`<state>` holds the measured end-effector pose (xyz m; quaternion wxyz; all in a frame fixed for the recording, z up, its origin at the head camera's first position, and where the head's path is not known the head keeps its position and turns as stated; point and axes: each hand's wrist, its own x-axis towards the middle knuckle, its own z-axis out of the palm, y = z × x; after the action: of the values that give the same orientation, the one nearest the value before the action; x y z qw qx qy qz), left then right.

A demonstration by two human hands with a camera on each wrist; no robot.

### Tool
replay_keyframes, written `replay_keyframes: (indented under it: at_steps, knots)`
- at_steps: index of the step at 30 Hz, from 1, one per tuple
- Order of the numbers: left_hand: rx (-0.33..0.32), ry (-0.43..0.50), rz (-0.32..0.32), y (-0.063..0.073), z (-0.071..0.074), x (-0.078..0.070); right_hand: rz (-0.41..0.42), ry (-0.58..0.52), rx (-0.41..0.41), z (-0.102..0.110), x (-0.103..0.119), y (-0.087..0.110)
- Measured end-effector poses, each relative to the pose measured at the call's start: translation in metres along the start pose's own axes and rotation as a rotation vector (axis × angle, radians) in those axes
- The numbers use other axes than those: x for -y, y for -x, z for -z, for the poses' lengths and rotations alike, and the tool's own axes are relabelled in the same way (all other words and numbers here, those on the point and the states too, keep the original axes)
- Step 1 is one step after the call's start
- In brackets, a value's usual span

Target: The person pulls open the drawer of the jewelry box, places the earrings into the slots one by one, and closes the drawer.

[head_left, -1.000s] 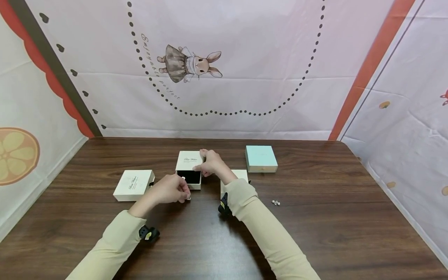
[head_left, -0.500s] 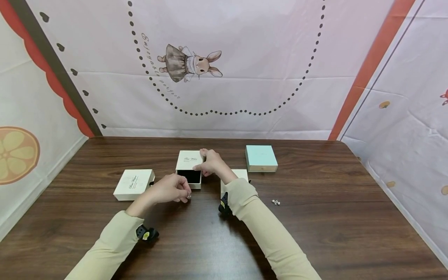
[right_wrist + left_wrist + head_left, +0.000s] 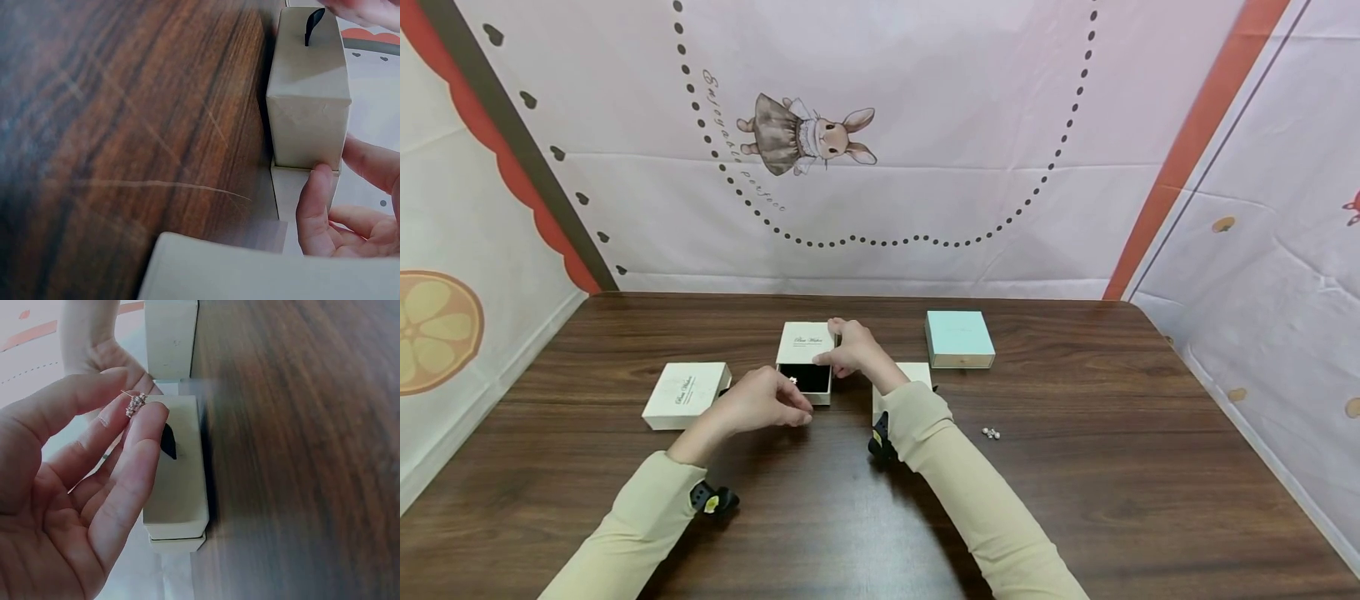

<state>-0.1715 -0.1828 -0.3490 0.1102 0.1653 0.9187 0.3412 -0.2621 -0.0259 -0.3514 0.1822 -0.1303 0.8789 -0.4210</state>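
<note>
In the left wrist view, a small sparkling earring (image 3: 135, 405) with a thin post sits at the fingertips of my left hand (image 3: 760, 400), between thumb and fingers. That hand is just in front of the cream drawer-style gift box (image 3: 807, 343), whose black-lined drawer (image 3: 816, 379) is pulled partway out. A small light-coloured flower-like piece (image 3: 793, 381) shows on the lining at the drawer's left. My right hand (image 3: 856, 348) grips the box's outer sleeve at its right side, thumb against one face, as the right wrist view shows. A black ribbon tab (image 3: 312, 26) hangs on the drawer front.
Another cream box (image 3: 687, 397) stands at the left, partly behind my left hand. A third cream box (image 3: 913, 372) lies under my right forearm. Back right is a pale blue box (image 3: 960, 337). Several tiny shiny pieces (image 3: 991, 433) lie on the brown table (image 3: 1112, 467).
My left hand has raised its fingertips slightly, and they look straighter. The flower-like piece, out of sight half a second ago, shows again. My right hand keeps its grip on the box.
</note>
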Motion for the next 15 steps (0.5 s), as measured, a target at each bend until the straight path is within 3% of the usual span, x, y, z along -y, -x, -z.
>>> replay_keyframes:
  at_steps: [3, 9, 15]
  knots:
    - [-0.033, -0.035, -0.012, -0.0008, 0.0013, -0.0008, -0.004, 0.000, -0.001, 0.0000, 0.0000, 0.0002]
    - [-0.085, -0.030, 0.004, -0.0027, 0.0031, -0.0024, -0.012, 0.004, -0.003, 0.0002, -0.0001, 0.0002]
    - [-0.137, -0.003, -0.024, -0.0043, 0.0034, -0.0064, -0.015, -0.034, 0.000, 0.0012, 0.0005, -0.0001]
